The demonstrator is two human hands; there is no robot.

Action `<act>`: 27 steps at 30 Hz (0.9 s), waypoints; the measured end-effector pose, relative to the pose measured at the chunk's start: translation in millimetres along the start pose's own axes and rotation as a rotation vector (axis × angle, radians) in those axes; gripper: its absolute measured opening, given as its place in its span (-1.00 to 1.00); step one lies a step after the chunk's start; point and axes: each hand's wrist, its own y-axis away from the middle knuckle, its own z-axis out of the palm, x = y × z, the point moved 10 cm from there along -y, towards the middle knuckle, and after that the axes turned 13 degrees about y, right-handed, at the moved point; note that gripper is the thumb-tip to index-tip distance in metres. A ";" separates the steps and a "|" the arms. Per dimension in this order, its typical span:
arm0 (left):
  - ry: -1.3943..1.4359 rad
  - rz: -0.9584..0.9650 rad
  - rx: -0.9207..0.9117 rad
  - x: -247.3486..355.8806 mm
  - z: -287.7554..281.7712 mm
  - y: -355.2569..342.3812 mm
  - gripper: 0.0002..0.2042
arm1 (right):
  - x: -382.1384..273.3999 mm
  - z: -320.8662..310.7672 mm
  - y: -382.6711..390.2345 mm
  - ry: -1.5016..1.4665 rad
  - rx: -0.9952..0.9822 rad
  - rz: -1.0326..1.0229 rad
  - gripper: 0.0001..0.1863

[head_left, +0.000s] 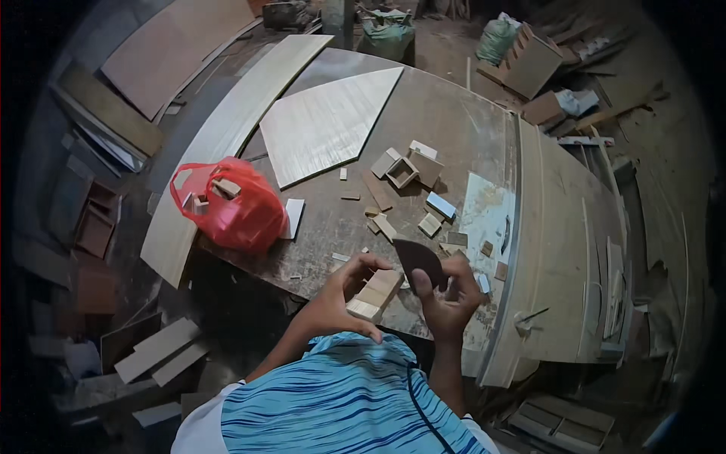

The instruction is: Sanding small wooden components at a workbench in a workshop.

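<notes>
My left hand (337, 293) is closed around a small pale wooden block (380, 290), holding it just above the near edge of the workbench. In my right hand (449, 304) a thin dark-brown piece of sandpaper (417, 262) with a curved edge is pinched between thumb and fingers. The sandpaper stands upright beside the block, and I see a small gap between them. Just beyond my hands lie small wood offcuts (386, 227) and a little open wooden box (402, 172).
A red plastic bag (246, 216) holding wood scraps sits on the left of the workbench (325, 181). Behind it lie a long pale board (227, 129) and an angular panel (329, 125). Long boards (556, 250) line the right side. Stacked planks (162, 352) lie at lower left.
</notes>
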 end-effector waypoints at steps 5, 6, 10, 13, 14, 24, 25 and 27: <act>-0.041 0.019 0.033 -8.4 8.6 9.9 0.04 | -50.2 7.2 16.9 -0.163 -0.060 -0.376 -0.72; 0.054 0.043 0.143 -7.0 8.5 13.9 0.01 | -21.0 10.5 15.0 -0.185 -0.043 -0.197 -0.74; 0.032 0.118 0.173 -15.7 1.2 25.6 0.00 | 12.1 9.1 15.6 -0.270 0.039 0.024 -0.72; 0.064 0.086 0.206 -17.0 9.1 29.1 0.12 | -33.3 13.2 34.0 -0.279 -0.138 -0.301 -0.71; 0.151 0.055 0.217 -23.5 12.4 31.0 0.10 | -27.6 13.0 35.7 -0.231 -0.070 -0.277 -0.70; 0.186 0.122 0.190 -28.8 13.3 22.9 -0.05 | 3.3 11.0 47.7 -0.118 -0.084 -0.102 -0.73; 0.198 0.145 0.220 -32.6 11.4 18.7 -0.05 | 27.6 11.1 44.9 -0.090 -0.039 0.065 -0.75; 0.248 0.086 0.186 -39.2 16.7 15.1 -0.03 | 43.2 -9.8 44.1 -0.165 0.133 0.149 -0.77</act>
